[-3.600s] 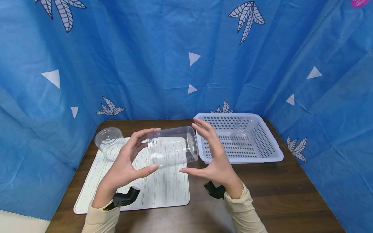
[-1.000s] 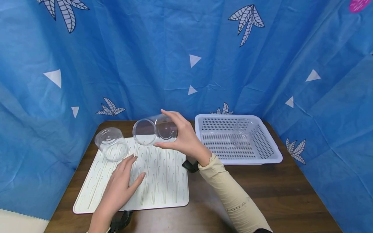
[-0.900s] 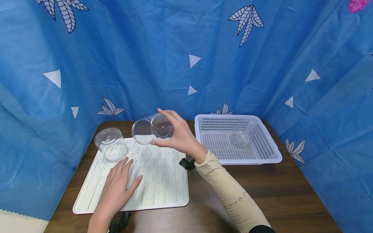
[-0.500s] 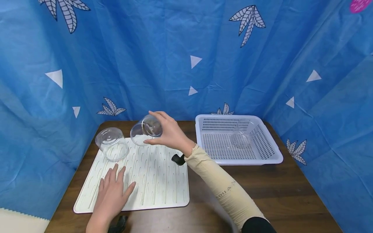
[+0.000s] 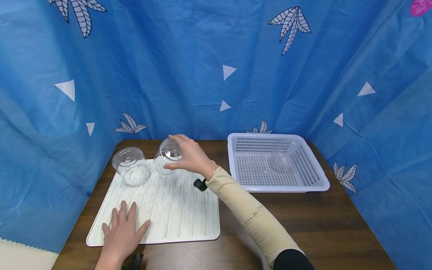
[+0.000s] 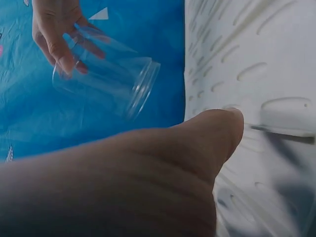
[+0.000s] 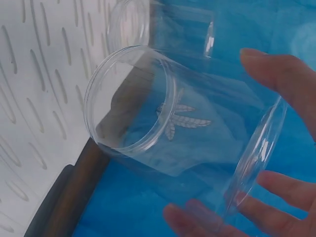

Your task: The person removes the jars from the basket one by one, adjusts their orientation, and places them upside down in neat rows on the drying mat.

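Evidently, the right hand [image 5: 192,155] grasps the clear jar [image 5: 162,162] round its base end, thumb and fingers on opposite sides, which leaves the rim free to face down toward the white mat [image 5: 182,210]. The jar hangs tilted over the mat's far edge, its rim apparently just clear of the surface, near a second jar [image 5: 129,167] that stands mouth-down at the far left corner, a pose that gives it broad footing. The left hand [image 5: 120,230] grips nothing; its fingers spread over the near left part of the mat, perhaps to steady it. On the right, a pale basket [image 5: 287,188] contains a third jar [image 5: 283,155], presumably kept from rolling by the walls; its exact pose is unclear.
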The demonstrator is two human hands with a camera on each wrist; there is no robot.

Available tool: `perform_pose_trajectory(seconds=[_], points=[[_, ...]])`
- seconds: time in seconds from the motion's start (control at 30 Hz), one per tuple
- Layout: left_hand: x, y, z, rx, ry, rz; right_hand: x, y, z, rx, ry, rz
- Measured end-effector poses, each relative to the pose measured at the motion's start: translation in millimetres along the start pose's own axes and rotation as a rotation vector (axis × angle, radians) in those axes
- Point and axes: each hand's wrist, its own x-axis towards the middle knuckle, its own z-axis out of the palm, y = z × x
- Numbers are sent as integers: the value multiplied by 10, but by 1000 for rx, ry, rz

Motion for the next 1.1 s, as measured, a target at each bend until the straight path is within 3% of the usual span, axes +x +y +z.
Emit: perform_pose_trajectory(seconds=[0.2,0.4,1.1], points=[[-35,-87,27,-15,-19,-25,62,11,87,-16,-15,35],[-69,-179,42,-35,-44,-56,99,10,136,-99,-35,59],[-41,-248,123,-42,-38,-58,260,17,326,-193,-106,72]])
